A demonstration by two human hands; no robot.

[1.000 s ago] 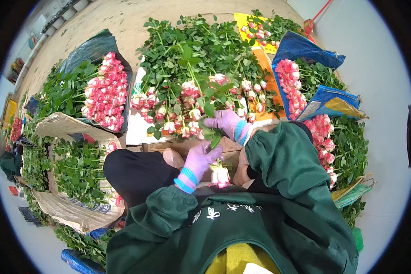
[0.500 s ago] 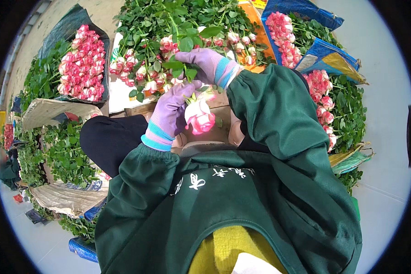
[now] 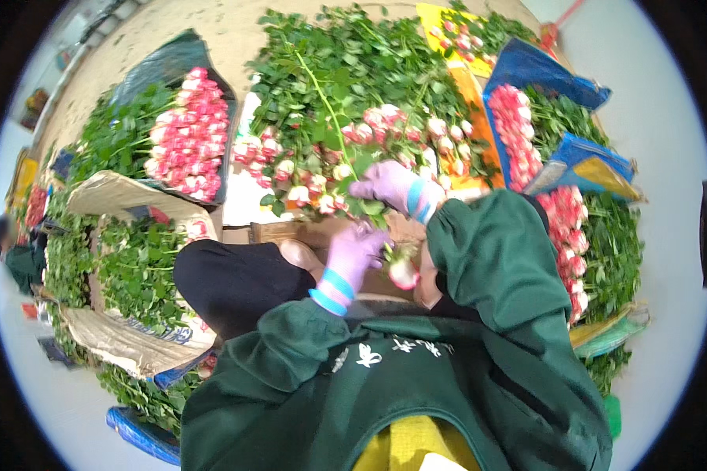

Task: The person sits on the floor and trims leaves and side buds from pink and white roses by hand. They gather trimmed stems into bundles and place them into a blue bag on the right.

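A single pink-and-white rose hangs bloom-down in front of my lap. My left hand, in a lilac knit glove with a blue-striped cuff, grips it close under the bloom. Just above, my right hand, gloved alike, is closed around the leafy stem. The long green stem slants up and away to the far left beyond my hands. Leaves and my fingers hide part of the grip. Past my hands lies a loose heap of similar roses with their foliage pointing away from me.
At the left, a dark wrap holds tightly packed roses. Blue-wrapped bunches line the right side. Pale sacking surrounds more stems at the lower left. Another person is at the far left edge.
The view has shifted, showing more of the far floor. The rose's bloom has turned more sideways, and its long stem now shows clearly. Both hands still hold it.
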